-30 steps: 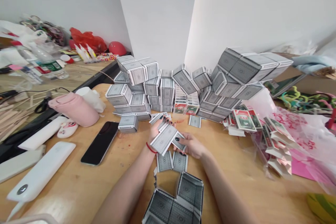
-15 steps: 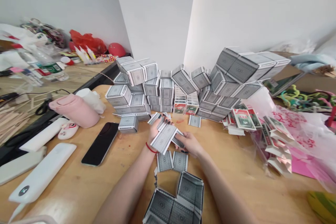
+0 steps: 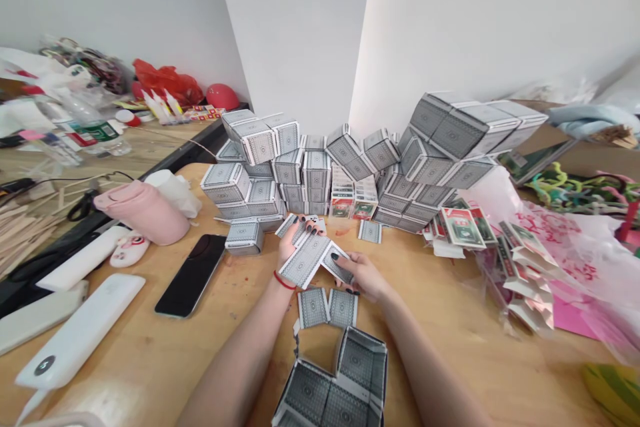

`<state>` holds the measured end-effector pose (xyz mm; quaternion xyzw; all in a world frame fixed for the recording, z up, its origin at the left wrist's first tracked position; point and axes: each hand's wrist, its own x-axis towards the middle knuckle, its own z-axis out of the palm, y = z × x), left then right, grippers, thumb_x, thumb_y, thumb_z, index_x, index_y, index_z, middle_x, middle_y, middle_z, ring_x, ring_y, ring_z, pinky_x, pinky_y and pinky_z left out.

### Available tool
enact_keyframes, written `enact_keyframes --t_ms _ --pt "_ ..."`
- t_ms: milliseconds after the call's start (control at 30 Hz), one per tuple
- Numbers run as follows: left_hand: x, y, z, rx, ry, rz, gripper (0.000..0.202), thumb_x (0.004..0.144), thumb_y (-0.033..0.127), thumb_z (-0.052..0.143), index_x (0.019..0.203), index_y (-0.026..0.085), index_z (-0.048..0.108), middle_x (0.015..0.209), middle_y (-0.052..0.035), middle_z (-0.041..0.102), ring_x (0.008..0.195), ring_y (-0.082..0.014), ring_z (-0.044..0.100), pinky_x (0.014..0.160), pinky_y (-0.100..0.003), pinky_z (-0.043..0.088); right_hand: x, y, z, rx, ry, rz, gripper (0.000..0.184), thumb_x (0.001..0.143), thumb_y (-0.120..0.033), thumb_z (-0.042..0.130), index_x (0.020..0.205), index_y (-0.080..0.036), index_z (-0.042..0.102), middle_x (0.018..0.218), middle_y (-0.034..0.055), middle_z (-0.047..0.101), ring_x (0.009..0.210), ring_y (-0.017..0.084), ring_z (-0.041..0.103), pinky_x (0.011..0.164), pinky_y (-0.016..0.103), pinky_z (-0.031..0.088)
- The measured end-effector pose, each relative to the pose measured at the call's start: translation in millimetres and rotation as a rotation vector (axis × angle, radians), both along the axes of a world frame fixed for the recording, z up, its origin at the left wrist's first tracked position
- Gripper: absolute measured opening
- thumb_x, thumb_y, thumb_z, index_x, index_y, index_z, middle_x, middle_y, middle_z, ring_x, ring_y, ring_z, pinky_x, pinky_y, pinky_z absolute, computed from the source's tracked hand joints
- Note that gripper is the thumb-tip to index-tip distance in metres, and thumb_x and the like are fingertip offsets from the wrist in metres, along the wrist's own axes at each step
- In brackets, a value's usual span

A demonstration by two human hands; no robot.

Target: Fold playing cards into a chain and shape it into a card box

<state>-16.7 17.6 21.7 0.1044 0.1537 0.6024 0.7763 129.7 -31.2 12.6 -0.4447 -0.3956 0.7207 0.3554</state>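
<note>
On a pale wooden surface (image 3: 115,353), a white power bank (image 3: 80,340) and a black smartphone (image 3: 193,275) lie toward the left, with a pink bottle (image 3: 143,213) nearer the far edge. A lone gray-patterned paper box (image 3: 244,237) sits just beside the left hand (image 3: 293,247), whose fingers (image 3: 300,225) curl up behind a folded gray-patterned paper strip (image 3: 305,260), holding it; a red cord bracelet (image 3: 285,280) circles the wrist. The right hand (image 3: 364,277) meets the strip from the other side, its fingers (image 3: 350,263) closed on a smaller folded section (image 3: 336,265) at the strip's right end.

Compared with half a second earlier, the strip has swung lower and flatter, and that smaller section now shows more fully between the hands. Two flat gray panels (image 3: 327,307) lie just below the hands, above an open gray paper box (image 3: 330,380) that the bottom of the frame cuts off. Behind them rises a tall heap of matching boxes (image 3: 305,173), its inner rows hidden. To the right lie folded banknote-printed papers (image 3: 463,227) on a pink plastic bag (image 3: 565,247). The hands hide parts of the strip, so its exact folds cannot be made out.
</note>
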Motion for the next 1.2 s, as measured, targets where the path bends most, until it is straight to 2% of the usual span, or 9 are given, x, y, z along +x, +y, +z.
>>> enact_keyframes --t_ms 133,367,667,867,1067,1200 --pt "4.2 -4.0 3.4 0.003 0.044 -0.007 0.01 0.081 0.026 0.046 0.075 0.019 0.051 0.064 0.001 0.043 0.061 -0.0101 0.045 0.068 -0.028 0.04 -0.3 0.5 -3.6 0.007 0.022 -0.007 0.036 0.066 -0.048 0.062 0.072 -0.015 0.051 0.044 -0.0022 0.058 0.026 0.005 0.04 0.025 0.016 0.022" --pt "7.5 -6.4 7.6 0.032 -0.008 -0.035 0.012 0.082 0.024 0.043 0.073 0.018 0.049 0.062 0.0013 0.039 0.059 -0.0099 0.043 0.065 -0.026 0.04 -0.1 -1.2 -5.1 0.016 0.079 -0.034 0.03 0.066 -0.042 0.063 0.07 -0.015 0.05 0.043 -0.0013 0.058 0.025 0.005 0.039 0.024 0.016 0.019" --pt "7.7 -6.7 3.1 0.022 -0.016 -0.046 0.01 0.081 0.024 0.044 0.075 0.018 0.05 0.063 0.0016 0.039 0.058 -0.0096 0.043 0.065 -0.026 0.039 -1.7 -1.2 -4.2 0.034 0.059 -0.032 0.029 0.064 -0.041 0.063 0.066 -0.016 0.049 0.041 -0.0016 0.057 0.024 0.006 0.038 0.024 0.016 0.02" --pt "9.0 -7.2 1.5 -0.002 0.034 -0.057 0.009 0.082 0.022 0.046 0.075 0.018 0.051 0.063 0.0018 0.039 0.06 -0.0094 0.044 0.068 -0.027 0.04 -0.9 0.0 -6.3 0.036 0.061 -0.017 0.022 0.063 -0.034 0.061 0.066 -0.014 0.051 0.045 0.0001 0.06 0.027 0.006 0.04 0.026 0.017 0.021" --pt "11.8 -9.9 2.4 0.039 0.044 -0.109 0.009 0.08 0.017 0.047 0.073 0.017 0.051 0.065 0.0013 0.042 0.063 -0.0099 0.046 0.072 -0.027 0.041 0.6 0.4 -4.6 0.029 0.091 0.0 0.015 0.061 -0.027 0.058 0.064 -0.014 0.053 0.045 0.0005 0.059 0.026 0.006 0.038 0.026 0.017 0.019" --pt "15.8 -15.9 6.3 0.021 0.094 -0.187 0.011 0.081 0.02 0.048 0.071 0.017 0.05 0.065 0.0013 0.044 0.066 -0.0109 0.049 0.076 -0.03 0.042 -0.8 0.6 -2.1 0.048 0.149 0.013 0.01 0.061 -0.023 0.057 0.063 -0.013 0.055 0.047 0.0006 0.059 0.029 0.006 0.039 0.027 0.018 0.022"
